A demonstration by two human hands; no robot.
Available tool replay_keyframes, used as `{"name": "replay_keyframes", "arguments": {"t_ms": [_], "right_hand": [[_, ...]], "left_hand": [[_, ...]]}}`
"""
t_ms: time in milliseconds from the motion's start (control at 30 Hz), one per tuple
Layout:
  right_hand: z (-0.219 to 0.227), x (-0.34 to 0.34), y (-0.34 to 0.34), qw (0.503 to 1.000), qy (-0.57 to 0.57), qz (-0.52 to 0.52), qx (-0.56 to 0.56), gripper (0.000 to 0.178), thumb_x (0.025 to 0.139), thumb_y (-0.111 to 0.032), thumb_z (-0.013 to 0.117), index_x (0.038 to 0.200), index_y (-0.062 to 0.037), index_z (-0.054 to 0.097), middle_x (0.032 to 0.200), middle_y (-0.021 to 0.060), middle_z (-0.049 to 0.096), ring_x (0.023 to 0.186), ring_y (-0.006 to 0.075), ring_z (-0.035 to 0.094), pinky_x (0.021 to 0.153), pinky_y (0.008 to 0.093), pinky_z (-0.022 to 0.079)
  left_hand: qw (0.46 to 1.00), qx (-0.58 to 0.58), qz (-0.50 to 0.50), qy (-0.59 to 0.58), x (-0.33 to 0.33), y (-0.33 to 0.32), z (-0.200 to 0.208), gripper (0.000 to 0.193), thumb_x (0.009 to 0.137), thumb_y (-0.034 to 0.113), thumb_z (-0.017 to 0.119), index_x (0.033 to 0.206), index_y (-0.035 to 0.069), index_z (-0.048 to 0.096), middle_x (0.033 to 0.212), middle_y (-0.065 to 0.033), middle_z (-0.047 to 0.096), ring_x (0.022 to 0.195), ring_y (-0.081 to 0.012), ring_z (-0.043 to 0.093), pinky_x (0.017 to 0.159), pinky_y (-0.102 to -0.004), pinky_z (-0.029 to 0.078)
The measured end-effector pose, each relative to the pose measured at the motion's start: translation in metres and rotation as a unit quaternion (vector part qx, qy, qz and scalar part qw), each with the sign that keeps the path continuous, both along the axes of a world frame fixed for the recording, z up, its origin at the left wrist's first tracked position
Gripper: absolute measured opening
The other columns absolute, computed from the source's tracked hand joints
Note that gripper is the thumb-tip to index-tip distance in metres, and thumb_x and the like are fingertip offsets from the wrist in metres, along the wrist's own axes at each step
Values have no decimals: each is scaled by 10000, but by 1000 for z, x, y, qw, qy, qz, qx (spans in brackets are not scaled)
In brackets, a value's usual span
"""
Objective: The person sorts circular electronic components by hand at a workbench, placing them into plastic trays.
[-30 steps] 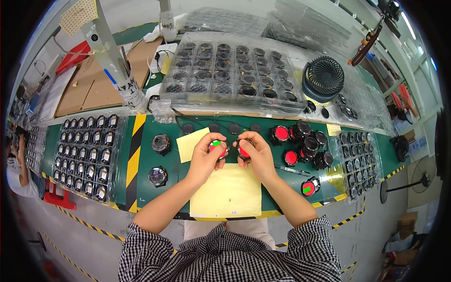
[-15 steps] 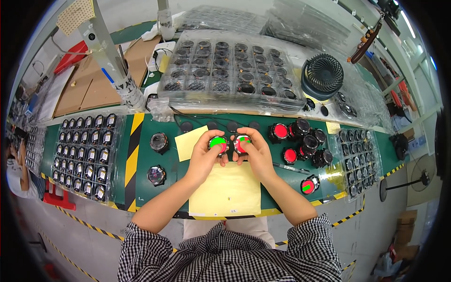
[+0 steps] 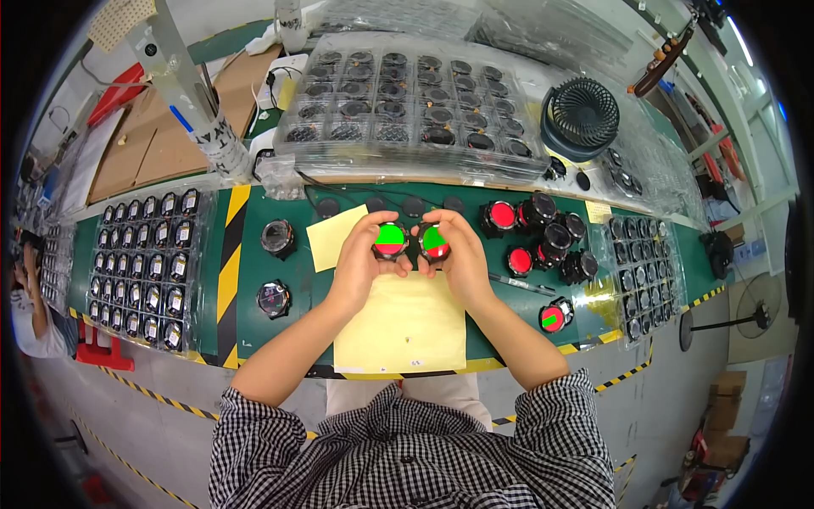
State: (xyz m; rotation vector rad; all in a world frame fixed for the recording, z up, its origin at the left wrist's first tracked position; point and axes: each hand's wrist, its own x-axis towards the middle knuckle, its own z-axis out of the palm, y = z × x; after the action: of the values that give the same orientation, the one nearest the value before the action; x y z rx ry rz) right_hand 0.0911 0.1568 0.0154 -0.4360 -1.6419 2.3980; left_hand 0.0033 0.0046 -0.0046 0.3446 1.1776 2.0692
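Side by side over a yellow paper sheet, I hold two round smartwatch bodies. My left hand wraps its fingers round the left smartwatch, whose lit screen is green above and red below. In my right hand is the right smartwatch, also showing green over red. The two watches are close together but apart, screens up. Right of my right forearm lies another lit smartwatch, red with a green block. Two dark-screened watches sit left of my left hand.
Several watches, some red-lit, cluster at the right, near a pen. Plastic trays of round parts stand at left, right and back. A black fan stands behind. Another person is at the far left.
Both thumbs have moved off the screens toward the watch edges. The right screen's mixed patches have become green over red, and more of the left screen shows. The whole view has shifted slightly.
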Motion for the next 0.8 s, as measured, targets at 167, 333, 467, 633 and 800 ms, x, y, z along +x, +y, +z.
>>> {"name": "replay_keyframes", "arguments": {"t_ms": [167,333,467,633,800], "right_hand": [[-3,-3,4,999,12,3,-36,261,983,-177,350,1150,-54,509,1044,125,617,588,180,570,506,281,435],[-2,0,4,999,11,19,-24,323,960,-180,326,1204,-41,486,1107,137,605,681,200,602,551,297,475],[-3,0,7,996,50,29,-72,406,918,-104,333,1301,-24,444,1232,158,562,859,225,636,650,333,546],[1,-1,1,998,56,22,-17,417,906,-18,350,1317,-33,419,1263,149,528,894,189,628,709,310,550],[-5,-1,-1,997,67,31,13,424,909,21,402,1329,-36,402,1280,145,516,910,174,624,711,294,551]], "left_hand": [[1000,1,5,3,0,1,0,374,982,224,319,1261,11,450,975,-159,583,719,-271,644,656,-363,552],[1000,-6,7,10,0,1,0,380,962,195,329,1270,8,450,1023,-164,572,744,-274,644,679,-372,562],[999,31,14,-8,-1,1,-2,389,929,113,350,1290,9,449,1055,-156,559,812,-263,638,705,-380,570],[1000,11,21,15,0,0,-1,413,903,28,387,1313,20,435,1066,-131,554,851,-227,625,703,-352,568],[997,-21,30,74,3,1,-1,431,895,-8,445,1324,32,420,1069,-104,552,841,-179,612,684,-317,552]]}}
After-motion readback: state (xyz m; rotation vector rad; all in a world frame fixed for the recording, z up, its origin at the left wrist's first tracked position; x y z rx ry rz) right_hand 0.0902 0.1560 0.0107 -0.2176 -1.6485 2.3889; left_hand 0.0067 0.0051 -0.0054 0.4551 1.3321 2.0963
